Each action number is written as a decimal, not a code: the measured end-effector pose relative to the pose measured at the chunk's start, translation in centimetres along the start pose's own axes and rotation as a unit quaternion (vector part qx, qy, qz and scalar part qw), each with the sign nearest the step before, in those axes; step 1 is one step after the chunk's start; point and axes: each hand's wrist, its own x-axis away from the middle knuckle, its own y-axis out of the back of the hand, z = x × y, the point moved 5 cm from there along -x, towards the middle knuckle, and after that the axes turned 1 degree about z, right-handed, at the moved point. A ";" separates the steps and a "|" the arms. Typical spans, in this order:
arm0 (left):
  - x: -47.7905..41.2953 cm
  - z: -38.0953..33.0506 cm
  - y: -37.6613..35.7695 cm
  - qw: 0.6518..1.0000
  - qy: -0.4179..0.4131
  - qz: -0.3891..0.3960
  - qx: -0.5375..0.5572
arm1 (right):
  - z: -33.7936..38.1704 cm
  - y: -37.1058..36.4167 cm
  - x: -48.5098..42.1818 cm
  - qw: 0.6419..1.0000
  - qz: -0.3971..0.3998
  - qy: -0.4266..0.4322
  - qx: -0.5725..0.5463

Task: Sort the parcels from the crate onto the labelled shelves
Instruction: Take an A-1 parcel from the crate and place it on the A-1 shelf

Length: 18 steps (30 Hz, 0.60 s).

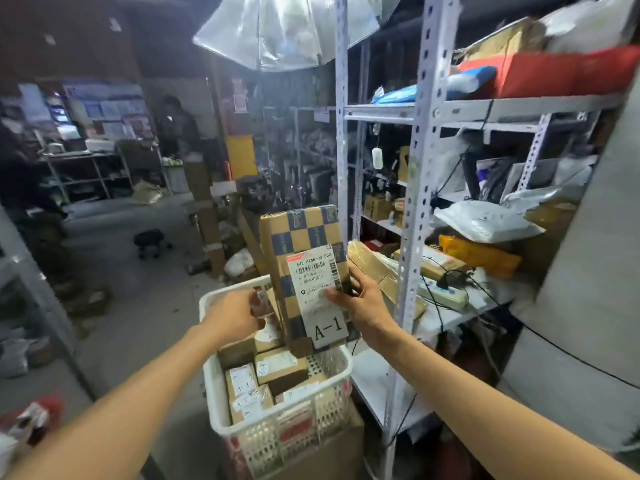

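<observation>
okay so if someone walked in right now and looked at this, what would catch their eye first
Probably the checkered parcel held upright at centre by the right hand, its white label reading A-1. Just below, the left hand reaches over a white crate packed with more labelled boxes. On the right stands a cluttered metal shelf rack.

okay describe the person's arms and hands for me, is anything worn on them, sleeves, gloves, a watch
Both forearms are bare as far as the picture shows: no sleeves in view. The left hand and right hand have no gloves. No watch, bracelet or ring is visible on either.
</observation>
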 end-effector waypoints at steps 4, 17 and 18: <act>2.0 -3.8 -2.3 0.997 -0.036 0.040 0.058 | 2.7 2.7 5.8 0.999 -0.036 0.008 0.003; 7.4 -32.2 -11.2 0.951 -0.297 0.076 -0.039 | 15.7 21.6 27.3 0.940 -0.315 0.077 0.108; 8.3 -34.9 -12.1 0.940 -0.328 0.076 -0.056 | 16.9 23.1 29.6 0.926 -0.350 0.086 0.110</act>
